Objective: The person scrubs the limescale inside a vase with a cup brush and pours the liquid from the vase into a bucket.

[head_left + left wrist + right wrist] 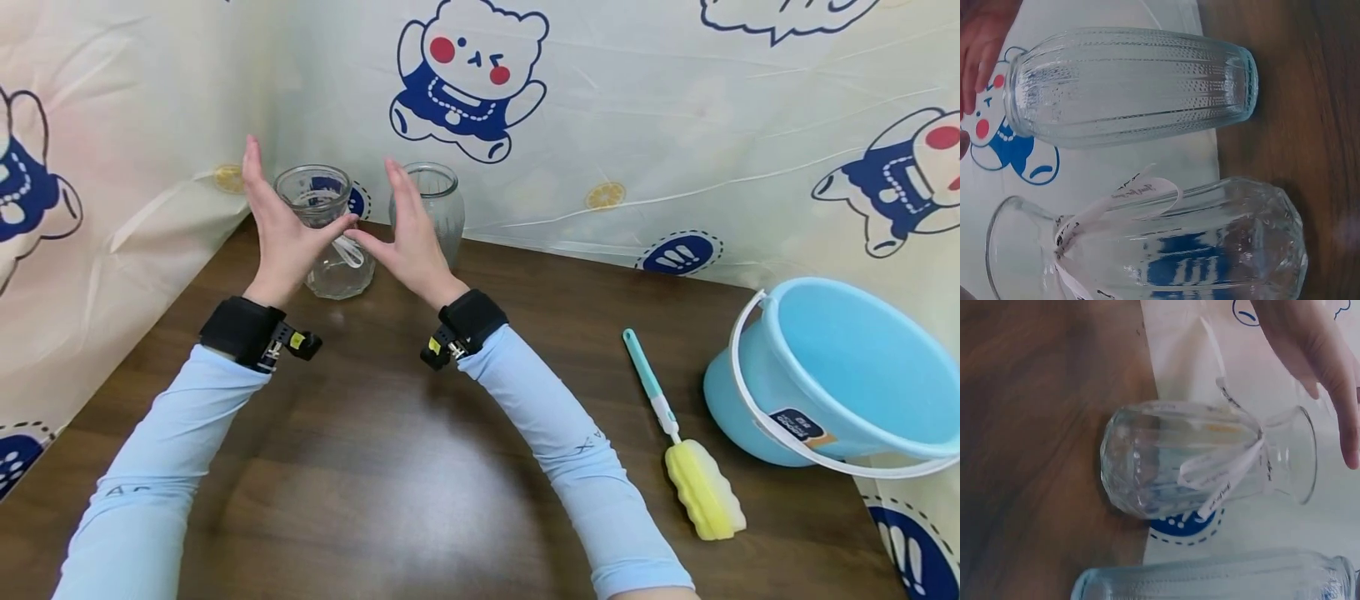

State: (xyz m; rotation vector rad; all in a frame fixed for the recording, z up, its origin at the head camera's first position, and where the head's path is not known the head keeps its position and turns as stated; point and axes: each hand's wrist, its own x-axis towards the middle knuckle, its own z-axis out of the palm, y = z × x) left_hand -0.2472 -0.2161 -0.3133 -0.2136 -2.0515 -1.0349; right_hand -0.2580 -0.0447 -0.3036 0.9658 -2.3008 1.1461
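Two glass vases stand upright at the back left of the table. One is a clear flared vase [339,279] with a white printed ribbon [1232,469] tied round its neck. To its right is a ribbed vase [1135,87], partly hidden by my right hand in the head view. My left hand [279,237] is raised at the left of the ribboned vase, fingers straight up. My right hand [411,250] is held up between the vases and the camera, fingers extended. The thumbs point at each other and nearly meet before the ribboned vase. Neither hand grips anything.
On the right lies a sponge bottle brush [703,490] with a green and white handle. A light blue bucket [750,392] with a white handle stands at the right edge of the brown table [360,483]. A cartoon-printed cloth [600,108] hangs behind and at the left.
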